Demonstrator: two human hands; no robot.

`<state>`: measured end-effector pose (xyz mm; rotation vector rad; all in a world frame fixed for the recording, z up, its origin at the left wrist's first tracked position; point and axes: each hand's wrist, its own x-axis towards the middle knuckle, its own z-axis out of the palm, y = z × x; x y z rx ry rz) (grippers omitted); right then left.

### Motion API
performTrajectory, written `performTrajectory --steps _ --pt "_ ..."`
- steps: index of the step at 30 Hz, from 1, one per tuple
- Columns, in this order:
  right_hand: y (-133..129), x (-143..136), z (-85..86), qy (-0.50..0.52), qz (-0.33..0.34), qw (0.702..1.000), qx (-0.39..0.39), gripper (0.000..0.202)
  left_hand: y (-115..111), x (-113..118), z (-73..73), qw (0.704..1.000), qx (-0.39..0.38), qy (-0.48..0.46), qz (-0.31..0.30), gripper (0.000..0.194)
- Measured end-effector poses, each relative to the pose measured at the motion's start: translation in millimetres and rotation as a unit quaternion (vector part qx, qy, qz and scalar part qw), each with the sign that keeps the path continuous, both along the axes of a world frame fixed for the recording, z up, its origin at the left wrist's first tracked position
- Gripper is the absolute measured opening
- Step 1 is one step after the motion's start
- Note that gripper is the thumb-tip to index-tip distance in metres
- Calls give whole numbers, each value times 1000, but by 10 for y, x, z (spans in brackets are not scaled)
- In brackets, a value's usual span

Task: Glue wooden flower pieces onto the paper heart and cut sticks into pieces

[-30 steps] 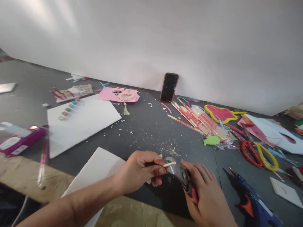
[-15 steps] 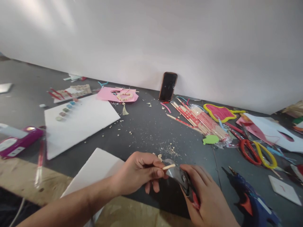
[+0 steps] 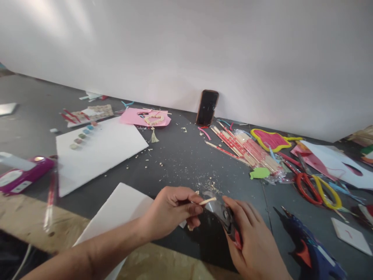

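My left hand (image 3: 171, 212) pinches a short pale wooden stick (image 3: 208, 201) between thumb and fingers, its free end pointing right. Wrapped round the red-grey handles of a pair of pruning shears (image 3: 223, 214) is my right hand (image 3: 253, 233). The metal jaws lie right at the stick; whether they touch it I cannot tell. Small pale chips (image 3: 210, 182) and dust are scattered on the dark table just beyond the jaws. Part of the handles is hidden by my right fingers.
White boards (image 3: 99, 163) lie at left. A phone (image 3: 207, 107) leans on the wall. Packs of chopsticks (image 3: 233, 142), scissors (image 3: 309, 188) and a blue glue gun (image 3: 311, 245) are at right. A purple device (image 3: 32, 175) sits far left; a beaded bracelet (image 3: 154, 119) lies on pink paper.
The stick and the shears' jaws have shifted up slightly. My left fingers have curled in a little, and a small pale piece now shows beneath them.
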<state>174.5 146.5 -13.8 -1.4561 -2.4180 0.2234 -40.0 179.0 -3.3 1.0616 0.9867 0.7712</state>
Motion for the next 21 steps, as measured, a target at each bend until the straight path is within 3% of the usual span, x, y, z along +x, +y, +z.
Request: performTrajectory --steps 9,16,21 --pt "4 16 22 6 20 1000 -7 66 7 -51 10 996 -47 -58 -57 32" --pt "-35 10 54 8 15 1000 -10 49 5 -17 27 994 -62 -74 -58 31" --pt "-12 -5 45 7 2 1000 -5 50 -1 14 23 997 -48 -51 -28 23"
